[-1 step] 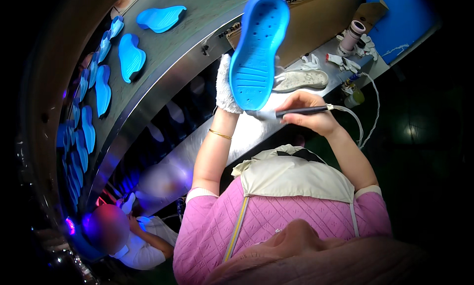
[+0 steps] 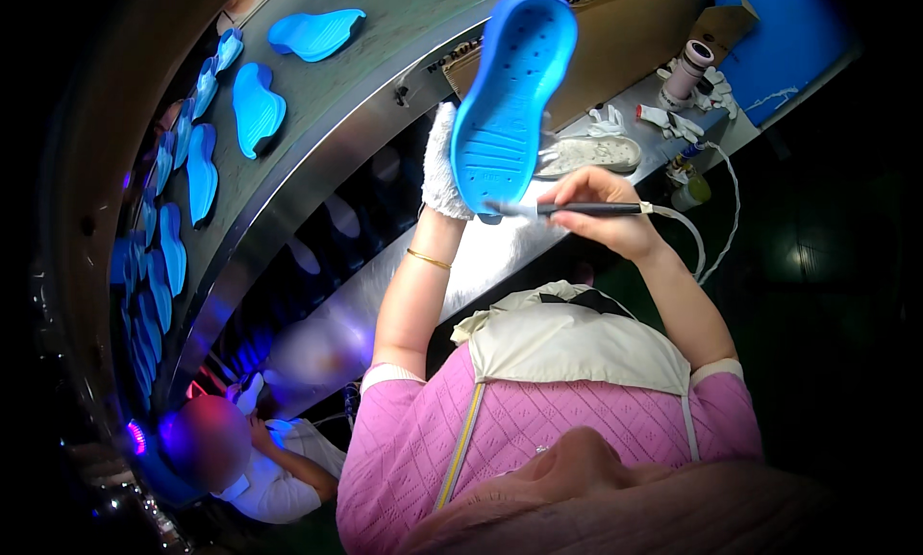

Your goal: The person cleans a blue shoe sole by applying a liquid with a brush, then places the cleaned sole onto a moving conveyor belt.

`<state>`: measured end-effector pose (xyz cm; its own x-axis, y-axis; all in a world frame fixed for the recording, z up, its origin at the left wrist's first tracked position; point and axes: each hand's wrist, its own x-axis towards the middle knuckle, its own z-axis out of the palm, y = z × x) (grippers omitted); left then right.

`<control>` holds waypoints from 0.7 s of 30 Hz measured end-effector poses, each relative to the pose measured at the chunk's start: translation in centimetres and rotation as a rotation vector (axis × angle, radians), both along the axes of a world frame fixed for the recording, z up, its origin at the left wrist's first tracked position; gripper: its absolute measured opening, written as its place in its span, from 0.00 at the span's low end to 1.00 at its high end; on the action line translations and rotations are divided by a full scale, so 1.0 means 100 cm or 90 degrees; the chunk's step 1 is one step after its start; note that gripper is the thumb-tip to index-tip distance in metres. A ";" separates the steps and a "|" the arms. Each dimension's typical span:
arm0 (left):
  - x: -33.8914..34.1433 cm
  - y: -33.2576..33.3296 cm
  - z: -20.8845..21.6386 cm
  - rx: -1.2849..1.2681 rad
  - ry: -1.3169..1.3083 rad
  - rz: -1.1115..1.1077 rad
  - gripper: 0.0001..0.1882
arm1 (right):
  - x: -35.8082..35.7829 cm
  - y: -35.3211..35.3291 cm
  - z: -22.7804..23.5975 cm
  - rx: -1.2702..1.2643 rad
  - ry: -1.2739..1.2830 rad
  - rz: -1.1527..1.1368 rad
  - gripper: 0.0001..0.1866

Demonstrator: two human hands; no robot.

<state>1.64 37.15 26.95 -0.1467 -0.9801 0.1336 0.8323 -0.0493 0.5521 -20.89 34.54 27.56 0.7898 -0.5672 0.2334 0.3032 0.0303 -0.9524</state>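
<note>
My left hand (image 2: pixel 444 166), in a white knit glove, is closed around the left edge of a blue shoe sole (image 2: pixel 505 123) and holds it up, heel toward me. The sole's inner side faces me, with small holes toward the far end and ridges toward the heel. Bare fingers of my right hand (image 2: pixel 608 214) pinch a brush (image 2: pixel 602 209) with a black handle and a pale tube at its back end. Its bristles lie against the heel of the sole. Just beyond my right hand, a whitish, speckled shoe sole (image 2: pixel 601 154) rests on the workbench (image 2: pixel 490 267).
A curved conveyor (image 2: pixel 332 89) on the left carries several blue soles (image 2: pixel 258 110). Behind the bench stand a cardboard box (image 2: pixel 615 41) and a blue panel (image 2: pixel 779 55). A pink bottle (image 2: pixel 687 74) and gloves (image 2: pixel 668 123) lie to the right. Lower left sits another person (image 2: pixel 279 483).
The blue sole has shifted slightly right and tilted. The brush tip has moved from the heel's lower edge up onto its surface.
</note>
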 end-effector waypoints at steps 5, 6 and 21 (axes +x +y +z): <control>0.000 -0.005 0.003 0.122 -0.058 0.065 0.37 | 0.016 -0.012 0.009 -0.325 0.030 -0.069 0.06; 0.001 -0.007 0.005 0.148 -0.082 0.075 0.36 | 0.018 -0.013 0.009 -0.372 0.048 -0.060 0.06; 0.002 -0.007 0.028 0.282 -0.367 -0.028 0.23 | 0.016 -0.045 0.038 -0.213 0.179 0.123 0.03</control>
